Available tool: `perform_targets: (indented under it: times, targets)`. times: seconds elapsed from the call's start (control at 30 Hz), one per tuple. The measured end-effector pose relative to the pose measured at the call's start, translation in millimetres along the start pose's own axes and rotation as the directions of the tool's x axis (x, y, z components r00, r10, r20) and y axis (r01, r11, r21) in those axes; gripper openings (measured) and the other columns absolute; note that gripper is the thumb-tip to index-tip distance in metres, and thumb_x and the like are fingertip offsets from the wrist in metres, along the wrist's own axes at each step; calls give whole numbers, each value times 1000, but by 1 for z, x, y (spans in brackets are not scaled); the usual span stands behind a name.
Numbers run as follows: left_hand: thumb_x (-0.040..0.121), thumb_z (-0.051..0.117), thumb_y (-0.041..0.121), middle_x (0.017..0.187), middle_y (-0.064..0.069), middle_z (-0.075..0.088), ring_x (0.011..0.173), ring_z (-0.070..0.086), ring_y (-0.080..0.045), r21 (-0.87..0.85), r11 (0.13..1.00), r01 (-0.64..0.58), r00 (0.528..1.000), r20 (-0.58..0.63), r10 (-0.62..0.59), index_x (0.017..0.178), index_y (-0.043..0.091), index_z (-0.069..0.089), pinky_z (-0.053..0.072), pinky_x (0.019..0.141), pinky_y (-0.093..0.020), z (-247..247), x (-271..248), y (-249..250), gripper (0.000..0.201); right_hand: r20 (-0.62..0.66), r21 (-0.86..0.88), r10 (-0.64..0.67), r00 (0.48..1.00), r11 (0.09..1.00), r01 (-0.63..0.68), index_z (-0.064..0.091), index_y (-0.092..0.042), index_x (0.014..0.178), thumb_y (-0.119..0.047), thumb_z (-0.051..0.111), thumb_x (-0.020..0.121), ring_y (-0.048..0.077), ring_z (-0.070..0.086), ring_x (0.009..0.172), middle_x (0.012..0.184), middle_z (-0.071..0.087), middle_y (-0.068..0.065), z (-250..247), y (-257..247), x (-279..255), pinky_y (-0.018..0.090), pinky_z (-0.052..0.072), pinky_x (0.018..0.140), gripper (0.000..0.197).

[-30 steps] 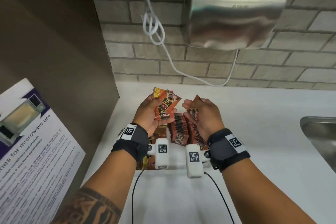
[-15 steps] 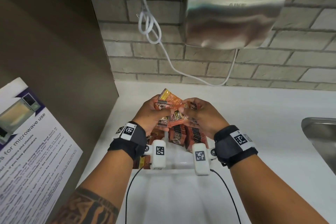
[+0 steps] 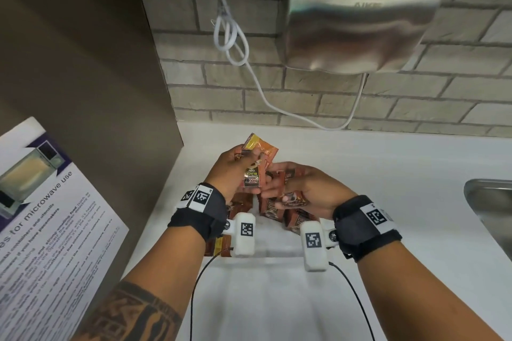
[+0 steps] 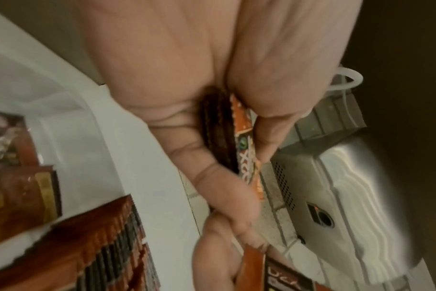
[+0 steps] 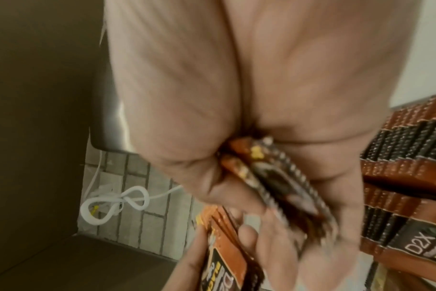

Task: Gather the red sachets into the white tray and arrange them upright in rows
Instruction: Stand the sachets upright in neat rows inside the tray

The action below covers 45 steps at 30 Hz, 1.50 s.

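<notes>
Red-orange sachets (image 3: 257,163) sit pinched in the left hand (image 3: 232,171); the right hand (image 3: 304,188) clasps a few more, above the white tray (image 3: 274,249) on the desk (image 3: 388,174). Best to square both bundles' edges together, then lower them upright against the standing rows (image 3: 273,207).

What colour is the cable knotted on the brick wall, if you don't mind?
White; the cable shows best in the head view.
</notes>
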<state>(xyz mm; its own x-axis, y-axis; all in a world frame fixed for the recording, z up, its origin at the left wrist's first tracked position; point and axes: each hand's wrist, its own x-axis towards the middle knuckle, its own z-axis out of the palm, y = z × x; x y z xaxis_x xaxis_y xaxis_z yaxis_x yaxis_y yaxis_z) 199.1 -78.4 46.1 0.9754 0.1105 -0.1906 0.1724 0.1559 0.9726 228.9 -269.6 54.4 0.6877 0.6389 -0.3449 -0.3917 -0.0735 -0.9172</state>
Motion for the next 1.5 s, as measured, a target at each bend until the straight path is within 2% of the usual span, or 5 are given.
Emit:
perform_targets:
  times: [0.17, 0.6, 1.03, 1.17, 1.5]
  targets:
    - [100, 59, 22, 104, -21, 73, 64, 70, -24, -189, 982, 20, 997, -67, -33, 121, 7, 65, 53, 47, -28, 9, 0, -3, 27, -247, -194, -157, 956, 975, 110, 55, -11, 125, -20, 84, 79, 24, 72, 84, 105, 73, 12, 20, 8, 8, 40, 58, 83, 56]
    - [98, 56, 10, 107, -16, 75, 83, 73, -31, -220, 974, -48, 990, -137, 18, 119, 12, 67, 60, 72, -38, 14, 2, -4, 24, -311, 8, -56, 949, 998, 62, 54, -1, 125, 6, 75, 81, 16, 71, 68, 96, 72, 16, 20, -4, 5, 21, 55, 56, 49]
    - [82, 76, 8, 103, -9, 75, 87, 73, -24, -89, 995, -50, 999, 5, 51, 121, 15, 64, 57, 57, -28, 15, -7, -14, 41, -536, 169, -209, 818, 923, 346, 56, -8, 121, -1, 76, 84, 29, 71, 83, 103, 67, 16, 9, -9, 9, 47, 58, 81, 43]
    - [90, 68, 4, 104, -8, 73, 86, 72, -18, -294, 953, -75, 997, -15, 73, 128, 8, 61, 58, 59, -25, 21, -7, -11, 39, -482, 76, -204, 852, 959, 272, 57, -14, 120, -20, 83, 80, 17, 72, 79, 100, 73, 7, 21, 1, 9, 30, 57, 71, 48]
    - [97, 52, 0, 101, -14, 73, 83, 73, -29, -456, 890, 8, 999, 38, 10, 115, 11, 62, 62, 60, -37, 14, -6, -11, 24, -479, 211, -255, 840, 895, 393, 58, -10, 127, 12, 53, 92, 33, 72, 102, 109, 72, 20, 6, -10, 11, 46, 56, 89, 41]
